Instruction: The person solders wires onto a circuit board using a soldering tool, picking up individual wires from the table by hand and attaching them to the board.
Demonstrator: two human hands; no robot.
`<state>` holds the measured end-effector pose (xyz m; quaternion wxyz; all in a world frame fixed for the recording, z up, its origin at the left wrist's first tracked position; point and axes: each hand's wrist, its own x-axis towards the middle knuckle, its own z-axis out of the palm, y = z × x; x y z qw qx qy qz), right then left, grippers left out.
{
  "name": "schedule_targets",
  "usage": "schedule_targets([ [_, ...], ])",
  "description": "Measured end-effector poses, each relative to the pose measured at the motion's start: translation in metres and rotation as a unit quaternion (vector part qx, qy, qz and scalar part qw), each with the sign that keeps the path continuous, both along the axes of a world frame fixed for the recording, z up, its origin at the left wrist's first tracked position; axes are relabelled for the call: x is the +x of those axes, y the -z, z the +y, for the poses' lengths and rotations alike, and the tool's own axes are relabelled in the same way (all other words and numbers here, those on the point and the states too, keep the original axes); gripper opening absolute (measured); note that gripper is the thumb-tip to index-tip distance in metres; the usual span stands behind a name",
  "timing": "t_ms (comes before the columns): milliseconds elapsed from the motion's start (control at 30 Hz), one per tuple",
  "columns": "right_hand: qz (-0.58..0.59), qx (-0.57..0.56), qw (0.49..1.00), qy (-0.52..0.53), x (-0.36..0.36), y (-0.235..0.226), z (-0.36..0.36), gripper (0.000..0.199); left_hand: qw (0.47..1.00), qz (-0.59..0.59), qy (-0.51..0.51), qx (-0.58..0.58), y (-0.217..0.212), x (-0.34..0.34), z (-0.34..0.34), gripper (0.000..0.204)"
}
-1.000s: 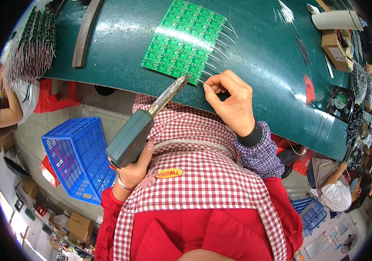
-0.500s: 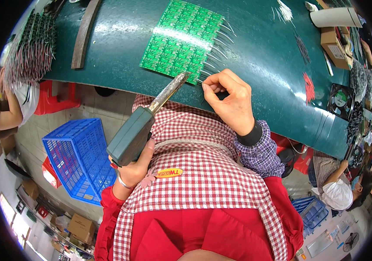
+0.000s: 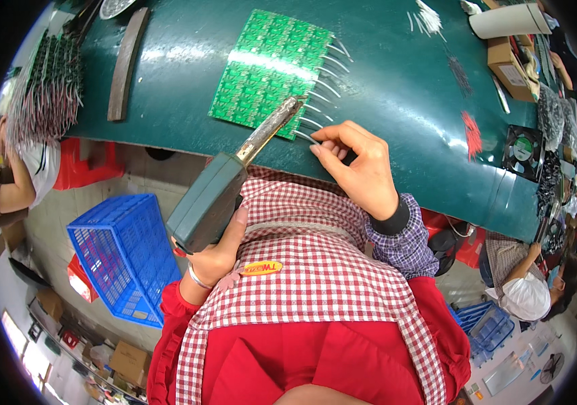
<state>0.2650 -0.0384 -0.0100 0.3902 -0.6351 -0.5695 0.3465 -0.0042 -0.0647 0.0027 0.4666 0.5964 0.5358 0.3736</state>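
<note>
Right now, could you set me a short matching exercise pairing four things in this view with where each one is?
Things:
1. soldering gun
2. green circuit board panel
3. blue plastic crate
4. cardboard box

Places:
A. on the floor, left of the person
B. flat on the green table, ahead of the hands
D. far right of the table
C. gripped in the left hand

Pairs: 1-C, 2-B, 3-A, 4-D

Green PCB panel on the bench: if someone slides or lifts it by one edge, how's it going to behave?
The green circuit board panel lies flat on the dark green bench, so it probably slides rather than tips. It looks thin and wide, so likely light with some flex. The thin white wires along its right edge look floppy and may snag; the right hand pinches one.
</note>
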Motion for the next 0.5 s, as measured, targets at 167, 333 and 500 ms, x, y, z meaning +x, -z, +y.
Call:
schedule_targets([
  [167, 0.030, -0.009, 0.999, 0.032, 0.052, -0.016, -0.015, 0.017, 1.000, -0.024, -0.002, 0.000, 0.007, 0.002, 0.008, 0.032],
  [333, -0.204, 0.028, 0.957, 0.203, 0.155, -0.014, 0.003, 0.013, 0.992, -0.048, -0.019, -0.112, 0.007, 0.002, 0.015, 0.040],
  [500, -0.342, 0.095, 0.917, 0.182, 0.220, 0.005, 0.039, 0.015, 0.996, -0.031, -0.015, -0.087, 0.008, 0.008, 0.019, 0.040],
])
